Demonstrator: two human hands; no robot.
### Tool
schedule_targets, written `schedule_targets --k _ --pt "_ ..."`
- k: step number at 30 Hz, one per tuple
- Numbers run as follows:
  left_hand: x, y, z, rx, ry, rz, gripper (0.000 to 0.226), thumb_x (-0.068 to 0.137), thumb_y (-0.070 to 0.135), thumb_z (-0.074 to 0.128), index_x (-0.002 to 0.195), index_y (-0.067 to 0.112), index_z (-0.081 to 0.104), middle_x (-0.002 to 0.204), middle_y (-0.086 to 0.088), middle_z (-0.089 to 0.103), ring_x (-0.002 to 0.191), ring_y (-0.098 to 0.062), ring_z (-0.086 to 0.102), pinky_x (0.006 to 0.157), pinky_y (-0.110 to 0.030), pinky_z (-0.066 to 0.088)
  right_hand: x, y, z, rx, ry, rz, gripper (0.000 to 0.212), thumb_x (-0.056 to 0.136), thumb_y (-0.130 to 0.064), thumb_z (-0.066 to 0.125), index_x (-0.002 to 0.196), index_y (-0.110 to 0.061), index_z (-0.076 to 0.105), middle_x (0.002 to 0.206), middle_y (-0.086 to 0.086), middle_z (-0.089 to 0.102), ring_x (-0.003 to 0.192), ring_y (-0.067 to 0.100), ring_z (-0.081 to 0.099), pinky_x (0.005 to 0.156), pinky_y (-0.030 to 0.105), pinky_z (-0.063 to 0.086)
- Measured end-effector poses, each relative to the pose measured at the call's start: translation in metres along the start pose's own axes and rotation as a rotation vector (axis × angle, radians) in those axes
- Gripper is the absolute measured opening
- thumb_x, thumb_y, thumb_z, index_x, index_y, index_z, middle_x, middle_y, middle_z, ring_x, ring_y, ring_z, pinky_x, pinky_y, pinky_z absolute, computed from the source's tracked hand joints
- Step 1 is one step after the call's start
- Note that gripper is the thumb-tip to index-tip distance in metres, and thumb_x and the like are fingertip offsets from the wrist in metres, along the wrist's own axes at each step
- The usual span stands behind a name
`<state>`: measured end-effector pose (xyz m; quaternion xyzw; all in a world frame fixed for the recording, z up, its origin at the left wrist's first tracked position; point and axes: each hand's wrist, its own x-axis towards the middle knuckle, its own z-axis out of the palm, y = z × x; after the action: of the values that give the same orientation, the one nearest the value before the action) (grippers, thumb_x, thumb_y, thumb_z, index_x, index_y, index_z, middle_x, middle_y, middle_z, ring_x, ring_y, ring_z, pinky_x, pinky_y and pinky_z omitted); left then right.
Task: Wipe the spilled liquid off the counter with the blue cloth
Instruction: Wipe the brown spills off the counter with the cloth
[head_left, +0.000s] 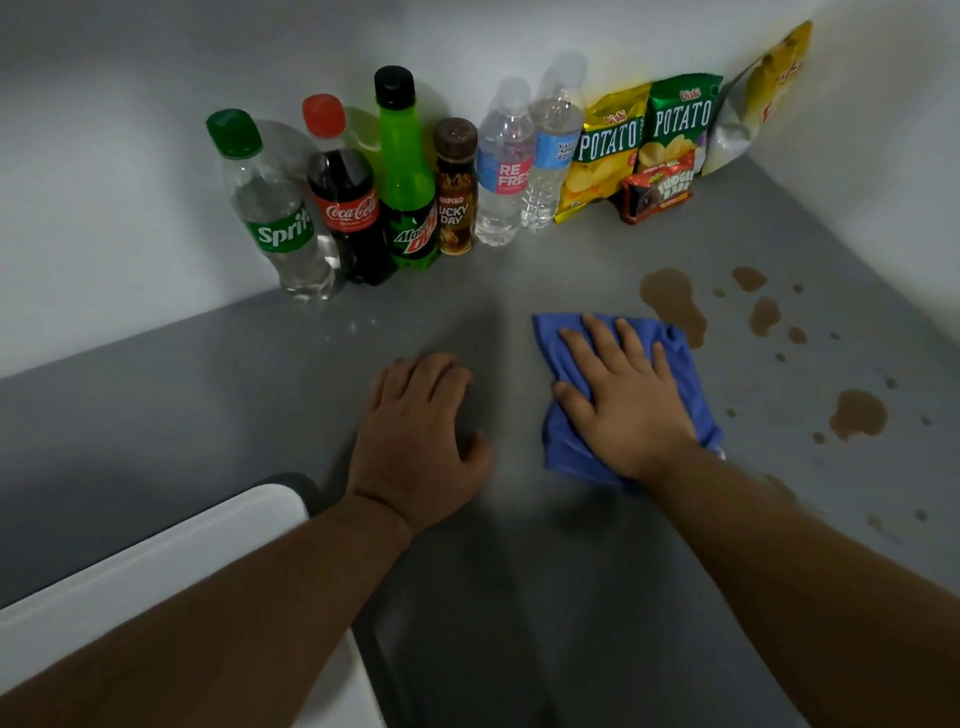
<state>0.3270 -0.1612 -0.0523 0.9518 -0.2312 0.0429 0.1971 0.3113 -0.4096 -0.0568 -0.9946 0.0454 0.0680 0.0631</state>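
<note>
A blue cloth (566, 447) lies crumpled on the grey counter (208, 395), right of centre. My right hand (623, 395) presses flat on it with fingers spread. Brown spilled liquid sits to the right of the cloth: a long puddle (672, 299) touching the cloth's far right corner, smaller blots (763, 314) beyond it, and a larger pool (857, 413) further right. My left hand (421, 436) rests on the bare counter to the left of the cloth, fingers loosely bent, holding nothing.
Along the back wall stand several bottles: Sprite (275, 223), Coca-Cola (345, 202), Mountain Dew (408, 176), a Kopiko drink (456, 192) and two water bottles (506, 166). Snack bags (649, 140) lean in the corner. A white edge (156, 561) lies at lower left.
</note>
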Motion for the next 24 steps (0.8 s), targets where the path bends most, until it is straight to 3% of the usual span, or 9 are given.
schedule_targets --k 3,9,13,16,18,24 --pt "0.024 -0.004 0.0 0.042 -0.003 0.039 0.057 0.079 0.04 0.061 0.125 0.007 0.064 0.135 -0.015 0.061 0.123 -0.037 0.054 0.112 -0.055 0.042 0.012 -0.026 0.003 -0.004 -0.002 -0.001 0.067 0.103 -0.06 0.018 0.164 -0.034 0.007 0.173 -0.004 0.001 0.159 0.026 -0.006 0.127 0.053 -0.004" --pt "0.04 -0.012 0.006 0.041 -0.035 0.031 0.052 0.081 0.034 0.062 0.124 0.006 0.065 0.137 -0.014 0.06 0.126 -0.038 0.055 0.108 -0.053 0.044 -0.025 0.024 -0.003 0.044 -0.082 -0.432 0.062 0.104 -0.055 0.032 0.162 -0.035 0.023 0.171 -0.013 0.01 0.159 0.016 0.003 0.128 0.045 0.003" --pt "0.039 -0.013 0.009 0.054 -0.016 0.045 0.049 0.082 0.035 0.059 0.123 0.008 0.065 0.135 -0.011 0.06 0.127 -0.036 0.054 0.109 -0.054 0.043 0.01 0.034 -0.008 0.027 -0.017 -0.246 0.062 0.104 -0.055 0.027 0.162 -0.036 0.02 0.172 -0.01 0.013 0.159 0.02 0.006 0.127 0.054 0.009" --pt "0.039 -0.012 0.009 0.057 -0.031 0.037 0.051 0.084 0.037 0.058 0.125 0.008 0.064 0.137 -0.011 0.059 0.129 -0.036 0.052 0.111 -0.054 0.042 0.055 -0.003 -0.005 0.011 0.042 -0.022 0.063 0.106 -0.053 0.024 0.164 -0.031 0.014 0.173 -0.004 0.009 0.159 0.026 0.003 0.127 0.055 0.002" --pt "0.04 -0.012 0.009 0.057 -0.023 0.033 0.051 0.084 0.037 0.059 0.124 0.008 0.065 0.137 -0.012 0.06 0.128 -0.036 0.053 0.11 -0.053 0.043 0.07 -0.025 -0.002 0.01 0.041 0.023 0.065 0.106 -0.053 0.023 0.164 -0.028 0.011 0.173 -0.001 0.006 0.159 0.028 0.0 0.127 0.055 0.0" --pt "0.042 -0.013 0.011 0.043 0.004 0.039 0.047 0.081 0.035 0.06 0.119 0.008 0.066 0.132 -0.011 0.062 0.123 -0.036 0.055 0.106 -0.053 0.044 0.032 0.001 -0.005 0.03 -0.066 -0.338 0.066 0.103 -0.056 0.021 0.164 -0.031 0.013 0.172 -0.008 0.007 0.159 0.018 -0.001 0.128 0.044 0.001"
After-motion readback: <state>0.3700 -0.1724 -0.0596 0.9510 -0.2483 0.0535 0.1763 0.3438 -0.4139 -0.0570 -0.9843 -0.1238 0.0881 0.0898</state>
